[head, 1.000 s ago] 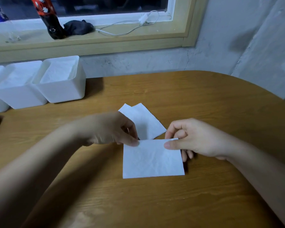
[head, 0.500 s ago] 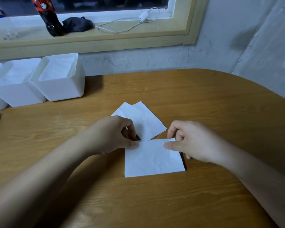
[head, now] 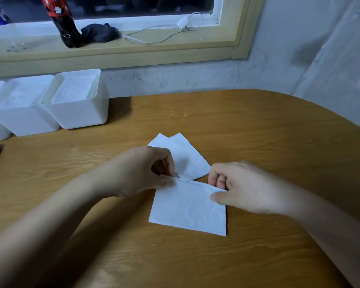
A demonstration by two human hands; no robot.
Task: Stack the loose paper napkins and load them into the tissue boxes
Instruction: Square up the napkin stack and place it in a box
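Table (head: 258, 132): wood grain, rounded far edge at 1 o'clock.
Near napkin (head: 187, 208): white square, centre of the view; near edge flat on the table, far edge taken up by both hands.
Left hand (head: 141, 171): at 10 o'clock of the near napkin; thumb and curled fingers pinch its far left corner.
Right hand (head: 243, 188): at 2 o'clock of it; thumb on top, fingers curled under, pinching the far right corner.
Loose napkins (head: 187, 154): two overlapping, skewed, at 12 o'clock of the near napkin, flat on the table, partly behind the left hand.
Tissue boxes (head: 79, 100): white, open-topped, in a row at 10 o'clock along the wall; white paper shows inside.
Window sill (head: 154, 48): at 12 o'clock, above the boxes.
Bottle (head: 66, 28): dark with a red label, on the sill at 11 o'clock.
Dark cloth (head: 101, 34): just beside the bottle, at its 3 o'clock.
White cable (head: 160, 37): looped along the sill, at 3 o'clock of the cloth.
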